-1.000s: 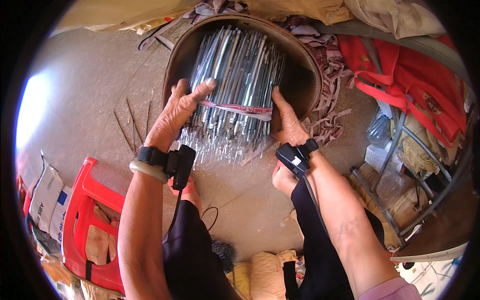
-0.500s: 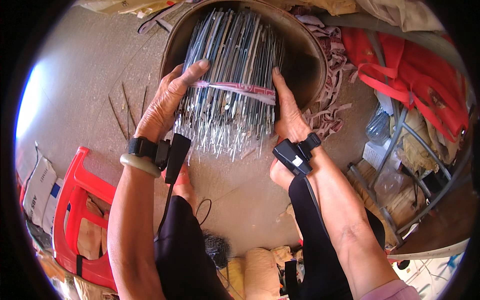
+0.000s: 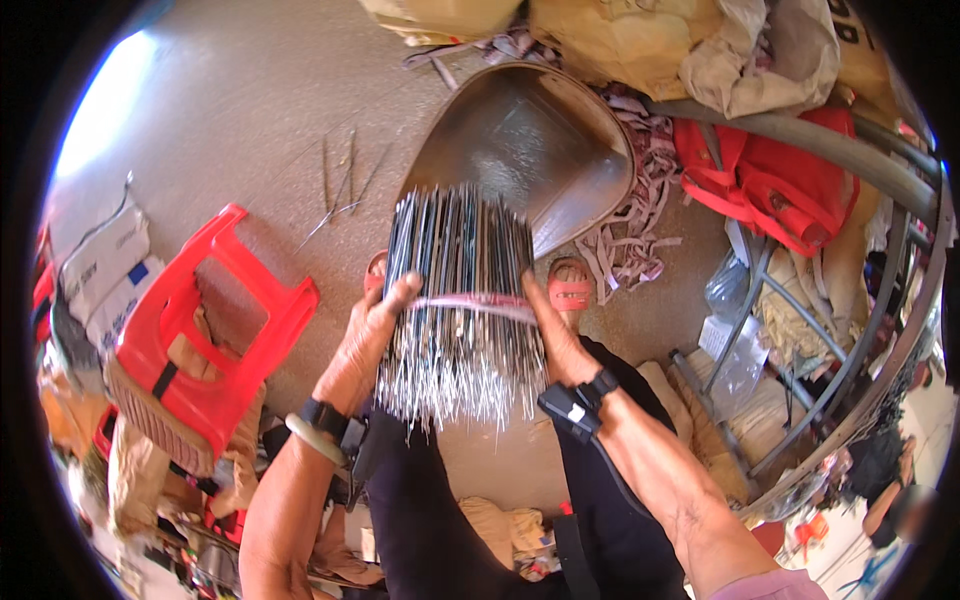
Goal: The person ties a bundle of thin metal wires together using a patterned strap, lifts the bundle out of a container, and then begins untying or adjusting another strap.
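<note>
A thick bundle of thin metal strips point(image 3: 460, 235), dark at the far end and bright and ragged at the near end, hangs tilted above my knees. A pink-and-white cloth band point(image 3: 475, 302) is wrapped round its middle. My left hand point(image 3: 362, 345) grips its left side, thumb over the front by the band. On the opposite side my right hand point(image 3: 562, 340) presses against it, its thumb along the edge. Most fingers of both hands are hidden behind the bundle. Just beyond lies a worn brown metal basin point(image 3: 490, 125).
Several loose thin strips point(image 3: 340, 185) lie on the floor at left, near a red plastic stool point(image 3: 178, 280). Pink cloth strips point(image 3: 635, 262) are heaped right of the basin. Farther right are a red bag point(image 3: 800, 195) and grey metal bars point(image 3: 742, 320). Pale sacks point(image 3: 620, 45) lie at the back.
Both hands have brought the bundle from over the basin toward me, above my legs. The basin's inside shows more now. The view has shifted as well.
</note>
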Motion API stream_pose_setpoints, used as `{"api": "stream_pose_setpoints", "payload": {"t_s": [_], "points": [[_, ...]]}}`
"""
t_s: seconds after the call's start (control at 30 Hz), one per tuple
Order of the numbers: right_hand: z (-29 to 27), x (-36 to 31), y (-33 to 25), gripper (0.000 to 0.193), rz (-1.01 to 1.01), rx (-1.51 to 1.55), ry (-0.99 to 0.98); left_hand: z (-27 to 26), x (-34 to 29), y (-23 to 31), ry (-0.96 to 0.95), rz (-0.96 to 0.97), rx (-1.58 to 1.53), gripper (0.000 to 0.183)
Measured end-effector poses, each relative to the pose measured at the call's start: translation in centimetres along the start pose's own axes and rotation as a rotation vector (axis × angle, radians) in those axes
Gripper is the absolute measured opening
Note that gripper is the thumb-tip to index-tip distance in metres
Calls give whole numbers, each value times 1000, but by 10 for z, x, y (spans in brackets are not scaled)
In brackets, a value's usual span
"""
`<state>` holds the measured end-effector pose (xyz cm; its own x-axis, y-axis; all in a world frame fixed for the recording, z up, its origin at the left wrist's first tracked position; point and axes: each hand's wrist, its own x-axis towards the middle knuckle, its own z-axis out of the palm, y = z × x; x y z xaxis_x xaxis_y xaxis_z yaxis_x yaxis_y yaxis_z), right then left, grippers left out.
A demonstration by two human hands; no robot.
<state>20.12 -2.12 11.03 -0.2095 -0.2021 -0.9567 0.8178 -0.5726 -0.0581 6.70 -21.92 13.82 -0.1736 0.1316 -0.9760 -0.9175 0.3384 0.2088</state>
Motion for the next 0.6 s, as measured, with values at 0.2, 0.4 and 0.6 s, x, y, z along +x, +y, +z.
{"api": "stream_pose_setpoints", "payload": {"t_s": [0.2,0.4,0.6], "points": [[9,-28,73,78,207,-2,-77,-20,-74,-90,90,-204,-235,74],[17,-15,113,70,324,-176,-65,-39,-69,-183,27,-275,-477,61],[-9,80,168,76,461,-263,-11,-65,20,-265,12,-419,-595,60]]}}
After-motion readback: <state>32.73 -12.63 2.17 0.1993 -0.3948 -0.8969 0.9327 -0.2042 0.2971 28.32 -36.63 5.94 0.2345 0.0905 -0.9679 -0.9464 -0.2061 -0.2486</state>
